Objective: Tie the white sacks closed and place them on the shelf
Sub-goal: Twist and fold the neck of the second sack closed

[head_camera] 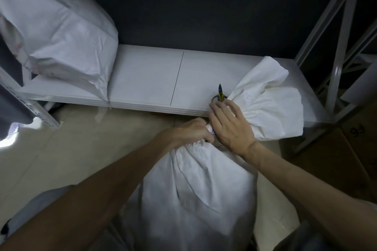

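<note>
Below the front edge of the shelf (146, 79), your left hand (191, 130) grips the gathered neck of the floor sack (200, 189), fingers curled; your right hand (228, 126) rests beside it, fingers spread. The left-end sack (57, 32) and right-end sack (271, 100) look shelved; this 1 seemingly needs tying and lifting.

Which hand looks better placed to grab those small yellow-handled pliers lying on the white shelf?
Right. The right hand is open, just short of the small yellow-handled pliers on the white shelf; the left hand grips the gathered neck of the big white sack.
</note>
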{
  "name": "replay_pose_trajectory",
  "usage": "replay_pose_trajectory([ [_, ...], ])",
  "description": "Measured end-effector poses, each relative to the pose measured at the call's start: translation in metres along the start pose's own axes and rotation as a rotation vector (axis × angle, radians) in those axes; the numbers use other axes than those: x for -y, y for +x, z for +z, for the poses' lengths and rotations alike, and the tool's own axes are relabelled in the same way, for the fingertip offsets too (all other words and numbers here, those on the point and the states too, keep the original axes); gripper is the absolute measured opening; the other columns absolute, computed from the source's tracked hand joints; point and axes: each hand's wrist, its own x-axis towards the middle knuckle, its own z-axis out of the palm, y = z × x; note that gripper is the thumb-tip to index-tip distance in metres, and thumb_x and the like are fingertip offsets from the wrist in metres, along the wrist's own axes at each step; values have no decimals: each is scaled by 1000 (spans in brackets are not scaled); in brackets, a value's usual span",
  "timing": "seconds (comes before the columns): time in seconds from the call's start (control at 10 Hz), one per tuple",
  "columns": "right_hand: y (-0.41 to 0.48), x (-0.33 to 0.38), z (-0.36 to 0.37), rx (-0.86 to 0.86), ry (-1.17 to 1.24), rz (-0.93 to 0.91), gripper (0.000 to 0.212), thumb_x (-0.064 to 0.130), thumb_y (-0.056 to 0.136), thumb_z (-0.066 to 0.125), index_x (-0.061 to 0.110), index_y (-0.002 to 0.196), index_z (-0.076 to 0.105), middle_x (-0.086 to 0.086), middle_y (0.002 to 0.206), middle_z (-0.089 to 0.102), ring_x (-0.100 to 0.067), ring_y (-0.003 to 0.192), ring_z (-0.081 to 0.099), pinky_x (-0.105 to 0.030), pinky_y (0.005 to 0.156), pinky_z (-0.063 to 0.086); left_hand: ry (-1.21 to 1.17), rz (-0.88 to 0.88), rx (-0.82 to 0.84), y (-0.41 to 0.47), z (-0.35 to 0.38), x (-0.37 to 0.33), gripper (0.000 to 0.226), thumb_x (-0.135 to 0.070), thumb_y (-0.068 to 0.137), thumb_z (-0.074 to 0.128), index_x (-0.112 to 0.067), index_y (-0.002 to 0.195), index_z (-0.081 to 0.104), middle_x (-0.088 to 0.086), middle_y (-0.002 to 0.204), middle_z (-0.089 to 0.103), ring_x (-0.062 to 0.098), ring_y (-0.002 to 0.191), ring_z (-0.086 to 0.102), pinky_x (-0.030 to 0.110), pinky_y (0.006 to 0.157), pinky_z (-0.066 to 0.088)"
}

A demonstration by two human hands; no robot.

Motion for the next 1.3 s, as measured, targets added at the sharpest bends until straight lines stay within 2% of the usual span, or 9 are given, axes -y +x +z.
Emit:
replay_pose_trajectory([
  [0.2,18,-14,-4,-82,-62,-112,27,-10,81,42,11,67,50,-10,59,46,-27,55,45,-40,74,43,41,136,-44,-6,2,-2,31,-19,66,76,-19,65,45,-7,71,44,11,65,41,28,59,32],
  [0.4,26,-20,-14,81,-7,-115,8,14,72,51,8,67,52,-10,60,50,-27,57,49,-38,68,31,-250,88,-312,-20,25,13,38,-21,65,86,-4,87,60,-3,78,52,10,67,47,21,55,34],
  [0.5,27,-20,-16,141,11,-96,20,23,73,44,8,66,54,-10,60,53,-28,56,50,-38,67,29,-235,52,-382,-24,34,23,33,-19,73,85,-5,88,59,-4,77,51,8,64,46,15,49,32],
  [0.6,36,-14,-21,286,1,-126,22,27,70,45,9,66,56,-9,61,56,-27,55,51,-38,66,31,-150,52,-488,-22,35,27,34,-19,70,78,3,90,61,9,80,62,22,73,60,24,56,42],
  [0.8,41,-17,-29,549,114,-56,17,28,59,65,14,60,57,-10,55,63,-28,48,57,-30,60,35,171,110,-611,-14,26,27,22,-15,78,69,-12,74,48,18,89,69,37,87,62,31,60,35],
  [0.9,39,-16,-35,671,213,2,8,24,77,56,16,77,59,-13,87,70,-34,78,65,-30,63,32,335,175,-633,-4,27,36,19,-17,81,65,-12,79,47,18,90,68,41,89,62,36,63,41],
  [1.0,37,-16,-36,840,386,159,15,20,81,52,16,69,44,-14,89,65,-35,85,59,-30,66,31,646,243,-645,3,22,39,24,-21,85,66,-7,101,55,19,98,69,41,92,64,36,66,38],
  [1.1,33,-9,-29,1041,605,386,22,14,76,53,16,59,39,-5,67,51,-30,70,51,-28,59,32,954,399,-653,7,17,44,45,-16,52,88,-6,87,61,12,65,68,31,56,65,29,53,43],
  [1.3,26,2,-16,1252,842,558,27,2,77,56,16,57,44,4,48,46,-23,63,46,-14,41,36,1051,564,-575,14,10,59,47,-10,34,83,-11,72,55,5,52,56,25,42,55,25,49,40],
])
